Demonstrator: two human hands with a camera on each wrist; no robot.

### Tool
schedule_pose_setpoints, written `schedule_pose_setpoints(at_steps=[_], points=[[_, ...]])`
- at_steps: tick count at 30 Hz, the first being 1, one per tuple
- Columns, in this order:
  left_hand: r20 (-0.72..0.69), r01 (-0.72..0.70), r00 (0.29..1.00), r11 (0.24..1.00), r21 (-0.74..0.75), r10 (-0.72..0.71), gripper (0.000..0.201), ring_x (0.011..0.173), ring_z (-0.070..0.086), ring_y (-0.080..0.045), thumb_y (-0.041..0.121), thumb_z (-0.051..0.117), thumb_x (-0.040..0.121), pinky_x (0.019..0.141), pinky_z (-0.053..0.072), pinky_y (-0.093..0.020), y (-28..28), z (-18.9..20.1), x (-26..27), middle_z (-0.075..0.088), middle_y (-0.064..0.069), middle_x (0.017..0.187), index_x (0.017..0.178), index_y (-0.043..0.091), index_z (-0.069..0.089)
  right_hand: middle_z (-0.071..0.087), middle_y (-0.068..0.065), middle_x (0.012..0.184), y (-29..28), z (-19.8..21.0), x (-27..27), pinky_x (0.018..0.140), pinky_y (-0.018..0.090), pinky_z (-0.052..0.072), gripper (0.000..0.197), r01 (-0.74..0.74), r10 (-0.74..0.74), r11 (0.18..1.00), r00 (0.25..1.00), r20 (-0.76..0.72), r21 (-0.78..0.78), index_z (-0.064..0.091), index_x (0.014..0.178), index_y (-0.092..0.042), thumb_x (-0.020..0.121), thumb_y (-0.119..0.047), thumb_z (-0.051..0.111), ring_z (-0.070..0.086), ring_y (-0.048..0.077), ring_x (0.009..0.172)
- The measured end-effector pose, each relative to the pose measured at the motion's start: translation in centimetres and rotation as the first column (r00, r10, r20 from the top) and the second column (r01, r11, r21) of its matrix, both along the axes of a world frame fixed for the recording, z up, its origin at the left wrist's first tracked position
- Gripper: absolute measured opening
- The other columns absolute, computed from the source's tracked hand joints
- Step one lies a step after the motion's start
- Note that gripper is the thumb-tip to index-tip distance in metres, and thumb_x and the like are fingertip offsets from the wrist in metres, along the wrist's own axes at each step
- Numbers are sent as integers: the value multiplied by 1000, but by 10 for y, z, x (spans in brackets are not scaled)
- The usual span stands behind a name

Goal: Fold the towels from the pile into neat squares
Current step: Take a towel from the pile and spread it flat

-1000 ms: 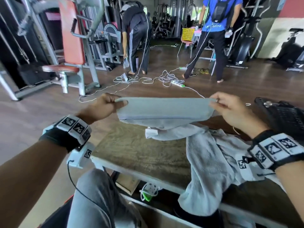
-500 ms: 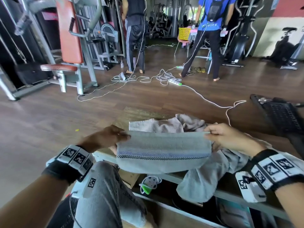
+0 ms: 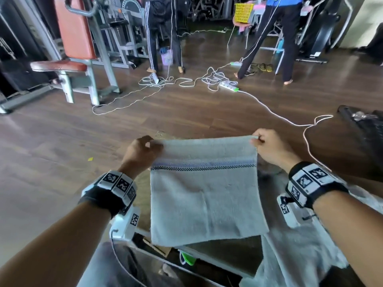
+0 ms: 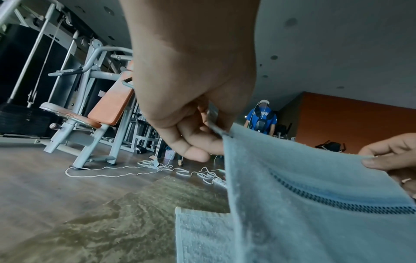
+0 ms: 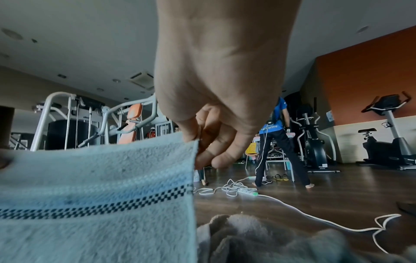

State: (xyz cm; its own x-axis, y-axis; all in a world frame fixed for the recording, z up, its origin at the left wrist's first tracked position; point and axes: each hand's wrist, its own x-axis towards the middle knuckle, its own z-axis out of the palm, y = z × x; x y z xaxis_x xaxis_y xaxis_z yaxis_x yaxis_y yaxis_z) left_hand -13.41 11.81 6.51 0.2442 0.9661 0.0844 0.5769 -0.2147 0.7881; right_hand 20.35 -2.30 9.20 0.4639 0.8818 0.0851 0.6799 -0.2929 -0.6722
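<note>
A light grey-blue towel (image 3: 205,195) with a blue stripe and a dark checkered line hangs spread out in front of me over the bench. My left hand (image 3: 145,150) pinches its top left corner (image 4: 225,135) and my right hand (image 3: 263,141) pinches its top right corner (image 5: 195,144). Its lower edge reaches the bench's near edge. The pile of crumpled grey towels (image 3: 298,251) lies on the bench at the right, below my right wrist; the same pile (image 5: 258,238) shows in the right wrist view. Another towel (image 4: 198,234) lies flat on the bench behind the hanging one.
The wooden bench (image 4: 112,222) stands before my knees. White cables and a power strip (image 3: 228,85) lie on the wood floor beyond it. A gym machine with an orange seat (image 3: 72,38) is at the left, two standing people (image 3: 275,38) at the back, a black object (image 3: 364,129) at the right.
Both hands have lifted and moved forward. The towel, held as a short folded band before, now hangs open to a longer sheet with the stripe near the top.
</note>
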Motion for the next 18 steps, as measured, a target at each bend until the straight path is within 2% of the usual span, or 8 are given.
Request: schedule_pose_setpoints(at_steps=[4, 8, 10, 12, 13, 15, 17, 18], points=[[-196, -73, 979, 997, -39, 64, 21, 77, 66, -30, 35, 63, 87, 63, 44, -27, 37, -30, 26, 72, -11, 82, 83, 15, 67, 57, 10, 74, 60, -39, 8, 57, 27, 36, 12, 30, -28, 999, 999, 40, -43, 63, 82, 2, 93, 1, 57, 51, 23, 70], [-402, 22, 914, 997, -77, -52, 19, 96, 65, -28, 32, 68, 85, 77, 48, -28, 47, -67, 43, 69, -12, 103, 98, 18, 70, 63, 3, 68, 89, -93, 12, 61, 37, 53, 25, -4, 33, 978, 990, 136, -210, 56, 64, -19, 87, -12, 63, 64, 31, 70], [-484, 79, 870, 996, -49, -93, 36, 108, 59, -30, 33, 70, 85, 85, 45, -32, 46, -81, 45, 63, -14, 116, 115, 14, 67, 65, 0, 74, 89, -104, 5, 61, 34, 53, 23, -24, 87, 959, 973, 215, -281, 59, 67, -23, 88, -22, 68, 65, 26, 75], [-533, 125, 839, 992, 1, -106, 48, 113, 54, -29, 36, 70, 86, 91, 42, -33, 44, -87, 47, 59, -13, 124, 127, 11, 62, 61, -1, 89, 86, -108, -4, 70, 31, 47, 13, -14, 114, 943, 953, 282, -333, 61, 79, -25, 91, -28, 67, 60, 25, 93], [-527, 133, 843, 991, 12, -107, 47, 109, 54, -27, 35, 69, 88, 87, 43, -31, 43, -87, 48, 59, -13, 124, 127, 9, 62, 56, 1, 97, 85, -110, -6, 78, 34, 45, 8, -16, 136, 932, 941, 309, -363, 60, 85, -26, 91, -27, 65, 54, 27, 105], [-507, 165, 850, 986, 3, -141, 37, 91, 55, -19, 29, 66, 92, 64, 41, -16, 41, -85, 50, 63, -11, 115, 121, 7, 63, 56, 8, 110, 86, -112, -7, 89, 38, 44, 10, -28, 165, 915, 937, 309, -402, 57, 88, -26, 89, -18, 62, 48, 32, 120], [-519, 210, 835, 978, -7, -183, 26, 81, 53, -13, 19, 65, 92, 53, 30, -8, 40, -82, 51, 65, -8, 105, 115, 5, 64, 62, 13, 115, 86, -110, -6, 83, 34, 47, 19, -27, 146, 917, 951, 274, -398, 60, 83, -28, 83, -8, 61, 54, 35, 118], [-509, 217, 840, 976, -3, -188, 22, 78, 52, -12, 17, 66, 91, 50, 29, -8, 38, -79, 51, 64, -5, 98, 109, 6, 65, 65, 11, 110, 85, -107, -6, 75, 31, 46, 24, -34, 140, 924, 957, 256, -380, 60, 81, -29, 81, -4, 60, 59, 33, 108]])
